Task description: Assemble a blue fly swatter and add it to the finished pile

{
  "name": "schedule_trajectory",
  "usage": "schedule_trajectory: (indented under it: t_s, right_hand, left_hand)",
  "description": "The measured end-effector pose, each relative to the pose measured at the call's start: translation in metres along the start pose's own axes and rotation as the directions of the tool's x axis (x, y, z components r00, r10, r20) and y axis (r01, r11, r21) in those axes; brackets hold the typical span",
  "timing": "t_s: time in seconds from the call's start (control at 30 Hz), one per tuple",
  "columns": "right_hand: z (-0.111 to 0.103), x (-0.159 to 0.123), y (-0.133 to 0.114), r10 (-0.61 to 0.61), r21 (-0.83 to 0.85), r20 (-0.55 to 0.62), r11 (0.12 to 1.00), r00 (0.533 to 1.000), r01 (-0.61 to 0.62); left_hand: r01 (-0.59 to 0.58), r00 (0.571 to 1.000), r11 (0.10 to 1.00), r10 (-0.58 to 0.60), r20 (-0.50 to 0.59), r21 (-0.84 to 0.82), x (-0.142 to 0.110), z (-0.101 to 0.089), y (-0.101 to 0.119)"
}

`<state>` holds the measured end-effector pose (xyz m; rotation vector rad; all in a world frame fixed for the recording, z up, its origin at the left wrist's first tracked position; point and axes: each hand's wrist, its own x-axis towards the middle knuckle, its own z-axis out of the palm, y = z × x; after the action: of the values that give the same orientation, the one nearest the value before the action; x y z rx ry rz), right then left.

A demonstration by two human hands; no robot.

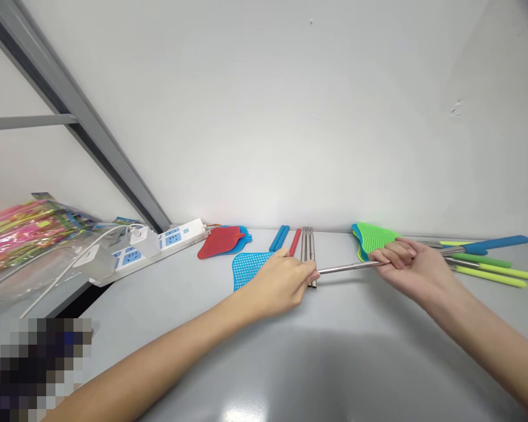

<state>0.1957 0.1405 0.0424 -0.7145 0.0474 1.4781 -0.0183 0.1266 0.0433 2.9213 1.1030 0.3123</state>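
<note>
Hands (286,282) gripping metal rod (349,267), colourful swatters (381,237)

Slim silver rod (349,268), slightly tilted above grey table (334,363), between blue mesh paddle (250,271) and blue handle (499,244)

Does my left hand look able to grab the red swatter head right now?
Probably not as things stand: your left hand grips the metal rod, though nothing covers the red swatter head.

Left hand (281,285) and right hand (411,269) curl their fingers (392,253), forearms (189,351) angling inward.
</note>
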Motion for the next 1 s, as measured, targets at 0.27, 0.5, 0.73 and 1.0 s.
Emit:
schedule_trajectory:
  t_s: [0.27, 0.5, 0.73, 1.0]
  right_hand:
    - [-0.007, -0.001, 0.016, -0.113, 0.098, 0.041, 0.989, 0.993, 0.109]
    - [-0.006, -0.004, 0.018, -0.142, 0.080, 0.134, 0.988, 0.981, 0.132]
    - [-0.003, -0.010, 0.018, -0.179, 0.050, 0.285, 0.984, 0.942, 0.172]
    - [-0.005, -0.008, 0.016, -0.125, 0.067, 0.283, 0.992, 0.951, 0.111]
  left_hand:
    - [0.051, 0.995, 0.996, -0.044, 0.091, -0.074, 0.004, 0.001, 0.003]
    - [0.093, 0.992, 0.954, -0.064, 0.108, -0.287, 0.005, -0.002, 0.000]
    - [0.199, 0.964, 0.729, -0.027, 0.263, -0.655, 0.015, -0.001, -0.006]
    - [0.432, 0.864, 0.263, 0.151, 0.480, -0.862, 0.023, 0.001, -0.010]
